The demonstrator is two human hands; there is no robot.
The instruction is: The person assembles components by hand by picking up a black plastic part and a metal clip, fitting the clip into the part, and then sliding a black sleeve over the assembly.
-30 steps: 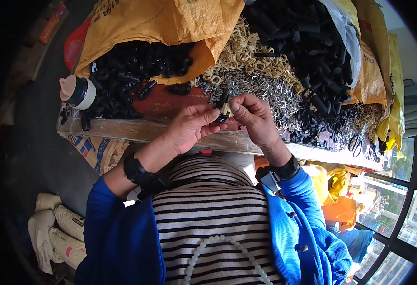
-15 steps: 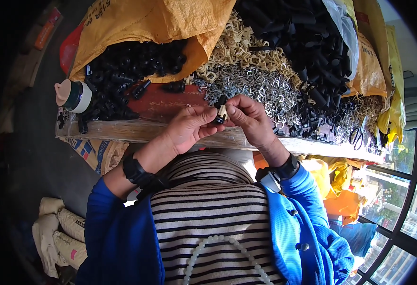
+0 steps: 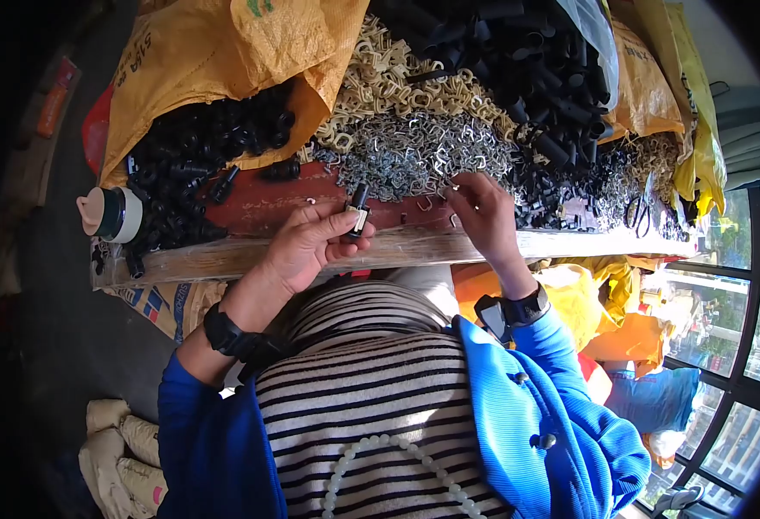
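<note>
My left hand (image 3: pixel 306 242) is closed round a small black plastic fitting (image 3: pixel 360 197), which stands upright between thumb and fingers. A cream plastic clip (image 3: pixel 359 220) sits on the fitting's lower part. To the right, at the near edge of the pile of U-shaped metal clips (image 3: pixel 423 143), my right hand (image 3: pixel 488 221) has its thumb and forefinger pinched together. A small shiny metal clip (image 3: pixel 455 187) shows at those fingertips, partly hidden. A few loose metal clips lie on the reddish board (image 3: pixel 263 203) between my hands.
Behind the metal clips lie cream clips (image 3: pixel 371 73) and black tubes (image 3: pixel 561 95). An orange woven sack (image 3: pixel 224 52) spills black fittings (image 3: pixel 181 164) at left, beside a lidded jar (image 3: pixel 125 214). Scissors (image 3: pixel 638 214) lie at right. A wooden edge (image 3: pixel 397 248) runs along the front.
My right hand has left the fitting and moved right to the metal clips, pinching at the pile's edge. My left hand still holds the fitting, now more upright. The view has shifted slightly.
</note>
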